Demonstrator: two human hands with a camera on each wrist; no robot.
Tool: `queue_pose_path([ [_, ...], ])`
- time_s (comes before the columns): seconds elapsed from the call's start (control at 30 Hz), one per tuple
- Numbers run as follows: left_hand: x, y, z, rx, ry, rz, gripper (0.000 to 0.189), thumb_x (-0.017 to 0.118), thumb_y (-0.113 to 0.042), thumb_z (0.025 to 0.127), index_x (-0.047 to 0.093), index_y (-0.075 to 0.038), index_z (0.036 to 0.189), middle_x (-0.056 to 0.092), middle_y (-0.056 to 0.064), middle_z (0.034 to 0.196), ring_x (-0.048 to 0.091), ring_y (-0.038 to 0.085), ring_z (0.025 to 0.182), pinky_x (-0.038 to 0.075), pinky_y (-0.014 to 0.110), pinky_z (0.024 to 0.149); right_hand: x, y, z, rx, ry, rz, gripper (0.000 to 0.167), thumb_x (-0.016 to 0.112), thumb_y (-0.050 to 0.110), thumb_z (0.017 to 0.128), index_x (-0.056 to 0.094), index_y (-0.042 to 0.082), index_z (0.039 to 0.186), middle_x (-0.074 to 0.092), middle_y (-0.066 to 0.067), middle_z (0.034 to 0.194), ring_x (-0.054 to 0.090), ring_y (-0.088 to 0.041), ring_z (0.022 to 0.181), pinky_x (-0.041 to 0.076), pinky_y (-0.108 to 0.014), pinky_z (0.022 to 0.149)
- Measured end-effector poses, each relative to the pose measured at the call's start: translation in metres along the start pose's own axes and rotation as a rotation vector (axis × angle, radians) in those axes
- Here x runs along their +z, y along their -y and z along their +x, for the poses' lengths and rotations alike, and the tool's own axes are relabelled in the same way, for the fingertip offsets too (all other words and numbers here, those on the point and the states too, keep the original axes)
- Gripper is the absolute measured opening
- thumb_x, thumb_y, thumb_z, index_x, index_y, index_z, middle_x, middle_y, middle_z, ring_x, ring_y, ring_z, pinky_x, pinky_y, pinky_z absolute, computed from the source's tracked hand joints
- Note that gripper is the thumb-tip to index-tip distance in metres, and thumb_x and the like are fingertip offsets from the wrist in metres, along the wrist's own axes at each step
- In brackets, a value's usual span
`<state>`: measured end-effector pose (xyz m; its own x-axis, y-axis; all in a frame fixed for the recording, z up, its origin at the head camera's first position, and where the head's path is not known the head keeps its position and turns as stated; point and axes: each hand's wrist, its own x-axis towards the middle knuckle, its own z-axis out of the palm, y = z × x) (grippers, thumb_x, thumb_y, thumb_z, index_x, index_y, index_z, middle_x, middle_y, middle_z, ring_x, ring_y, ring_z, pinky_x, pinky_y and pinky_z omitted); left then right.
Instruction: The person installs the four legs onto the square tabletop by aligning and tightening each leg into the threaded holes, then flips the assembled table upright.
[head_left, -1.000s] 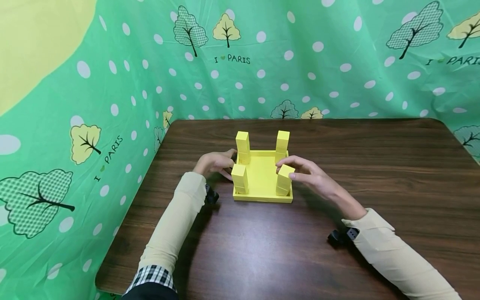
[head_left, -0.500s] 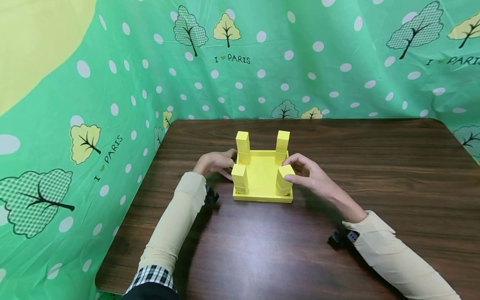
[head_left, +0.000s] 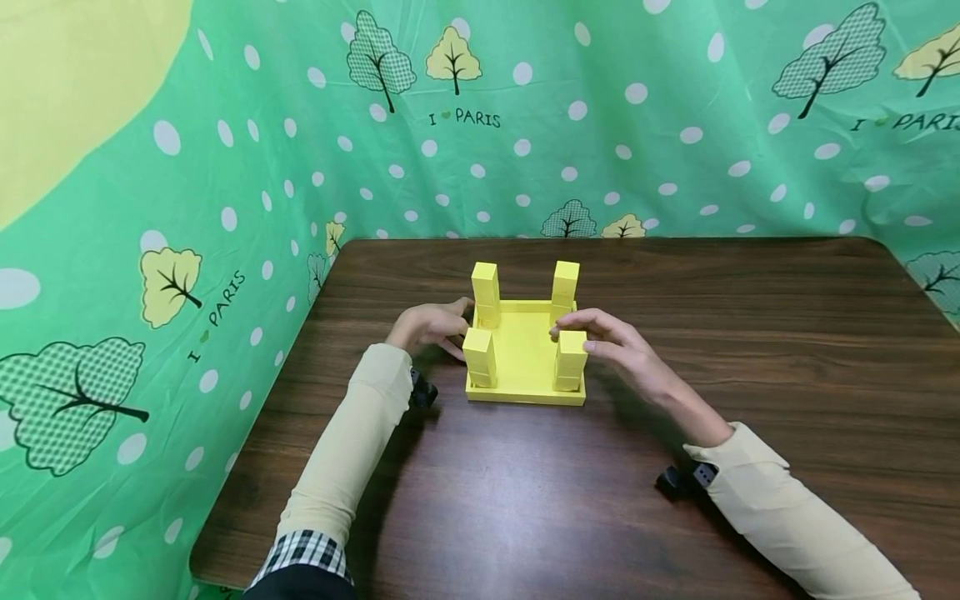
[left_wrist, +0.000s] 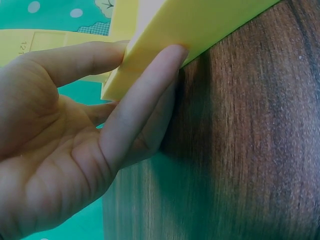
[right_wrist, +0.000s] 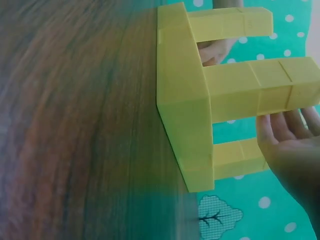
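A shallow yellow tray [head_left: 525, 398] lies on the table, with a yellow block stack standing at each corner. My left hand [head_left: 431, 325] grips the tray's left side; in the left wrist view its thumb and fingers lie on both faces of the tray corner [left_wrist: 200, 30]. My right hand [head_left: 622, 350] is at the near right stack [head_left: 571, 362], its fingers fairly straight behind it and the thumb touching its right side. That stack is upright. In the right wrist view the fingertips meet the side of the stack [right_wrist: 250, 92].
The near left stack [head_left: 480, 360], far left stack [head_left: 486, 296] and far right stack [head_left: 565, 287] stand upright in the tray. Dark wooden table [head_left: 750, 333] surrounds it. A green printed cloth [head_left: 525, 125] hangs behind and at the left.
The near right stack was leaning and turned; its upper part has been straightened above its base. My right fingers have spread slightly from it. The left hand and tray have stayed still.
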<state>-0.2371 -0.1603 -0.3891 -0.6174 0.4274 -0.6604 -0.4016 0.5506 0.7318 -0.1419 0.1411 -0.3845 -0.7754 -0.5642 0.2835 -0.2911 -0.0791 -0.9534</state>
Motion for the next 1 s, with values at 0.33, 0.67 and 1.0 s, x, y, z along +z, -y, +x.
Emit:
queue_pose_path([
  [0.33,0.0004,-0.0013,0.0002,-0.012,-0.009,0.003,0.083,0.054,0.003,0.091,0.004,-0.02,0.153,0.013,0.015,0.153,0.06,0.027,0.101,0.059,0.039,0.083,-0.0035,-0.0006,0.0015,0.009,0.093,0.11,0.036,0.04,0.004,0.097,0.048,-0.011,0.129,0.059,-0.018,0.121,0.053,-0.024,0.118,0.044,-0.029,0.103],
  [0.67,-0.0004,-0.0009,0.0008,-0.016,-0.005,0.003,0.084,0.056,-0.001,0.093,0.001,-0.021,0.153,0.01,0.014,0.155,0.06,0.028,0.104,0.059,0.039,0.084,-0.0042,0.0001,0.002,0.032,0.093,0.089,0.037,0.043,0.006,0.097,0.049,-0.01,0.129,0.056,-0.019,0.123,0.049,-0.025,0.119,0.043,-0.029,0.101],
  [1.0,-0.0006,-0.0003,0.0011,-0.007,-0.006,0.004,0.083,0.056,0.0,0.092,0.003,-0.02,0.153,0.011,0.014,0.154,0.059,0.027,0.108,0.059,0.039,0.083,-0.0074,-0.0009,0.0029,0.015,0.139,0.08,0.04,0.044,0.002,0.096,0.047,-0.008,0.134,0.054,-0.022,0.13,0.05,-0.024,0.124,0.046,-0.027,0.101],
])
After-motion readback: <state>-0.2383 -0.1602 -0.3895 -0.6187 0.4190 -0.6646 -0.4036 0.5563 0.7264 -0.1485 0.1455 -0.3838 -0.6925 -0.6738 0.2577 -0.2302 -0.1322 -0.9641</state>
